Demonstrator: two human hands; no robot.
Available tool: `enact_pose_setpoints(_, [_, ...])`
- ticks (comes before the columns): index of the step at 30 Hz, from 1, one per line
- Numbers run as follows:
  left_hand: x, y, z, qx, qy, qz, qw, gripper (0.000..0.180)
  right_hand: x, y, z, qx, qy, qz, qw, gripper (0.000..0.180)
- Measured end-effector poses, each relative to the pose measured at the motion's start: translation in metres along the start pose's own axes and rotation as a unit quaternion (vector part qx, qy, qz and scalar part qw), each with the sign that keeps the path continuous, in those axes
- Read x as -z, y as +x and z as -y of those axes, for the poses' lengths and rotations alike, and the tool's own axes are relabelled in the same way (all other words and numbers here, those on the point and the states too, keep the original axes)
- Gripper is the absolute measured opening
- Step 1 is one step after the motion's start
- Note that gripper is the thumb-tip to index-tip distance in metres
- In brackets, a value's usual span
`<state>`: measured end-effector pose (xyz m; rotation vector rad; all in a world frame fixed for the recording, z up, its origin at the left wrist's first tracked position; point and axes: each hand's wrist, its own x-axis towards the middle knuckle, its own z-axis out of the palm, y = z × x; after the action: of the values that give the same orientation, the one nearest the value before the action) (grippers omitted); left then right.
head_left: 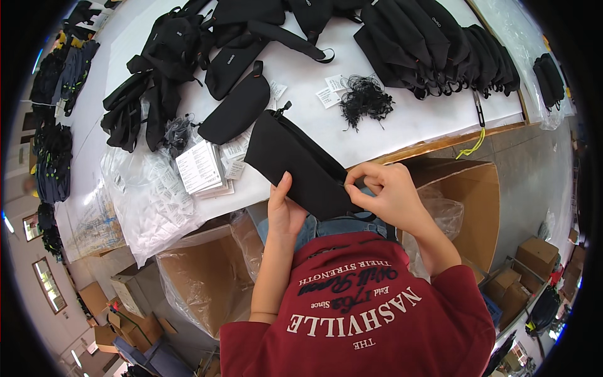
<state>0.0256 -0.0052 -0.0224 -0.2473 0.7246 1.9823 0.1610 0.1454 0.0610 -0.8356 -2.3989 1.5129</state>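
A black fabric pouch (290, 164) is tilted in front of me at the table's near edge, its long opening facing up and right. My left hand (287, 210) grips its lower left side, thumb on the front and fingers behind, out of sight. At the right end of the opening, my right hand (384, 190) pinches the pouch's edge between thumb and forefinger. Any small part inside that pinch is hidden. A short black cord with a toggle (284, 109) sticks out at the pouch's far corner. Just beyond lies another black pouch (237, 108), flat on the table.
White table (301, 74) holds black bags (176, 44) at the left and a row of black pouches (433, 44) at the right. Tangled black cords (365, 100), white labels (202, 168) and a plastic bag of tags (147, 195) lie nearer. Cardboard boxes (480, 213) stand below the edge.
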Motion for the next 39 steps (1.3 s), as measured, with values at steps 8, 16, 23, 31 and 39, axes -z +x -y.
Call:
enact_pose_setpoints(8, [0.007,0.000,0.003,-0.030,0.042,0.034,0.998,0.045,0.014,0.005,0.011,0.003,-0.075,0.060,0.995,0.009])
enact_pose_setpoints(16, [0.019,0.003,0.005,-0.010,-0.003,0.143,0.990,0.067,-0.010,0.006,0.016,0.154,-0.085,-0.007,0.984,0.008])
enact_pose_setpoints(23, [0.029,0.010,-0.002,-0.051,-0.061,0.086,0.993,0.064,-0.006,0.005,0.022,0.107,-0.067,-0.030,0.992,0.009])
enact_pose_setpoints(31, [0.029,0.001,0.006,-0.005,-0.068,0.066,0.995,0.047,-0.028,0.007,0.005,0.126,-0.039,-0.034,0.991,0.013])
enact_pose_setpoints(39, [0.008,0.001,0.005,-0.056,-0.021,-0.027,0.998,0.046,-0.037,0.004,0.005,0.154,0.004,-0.046,0.987,0.007])
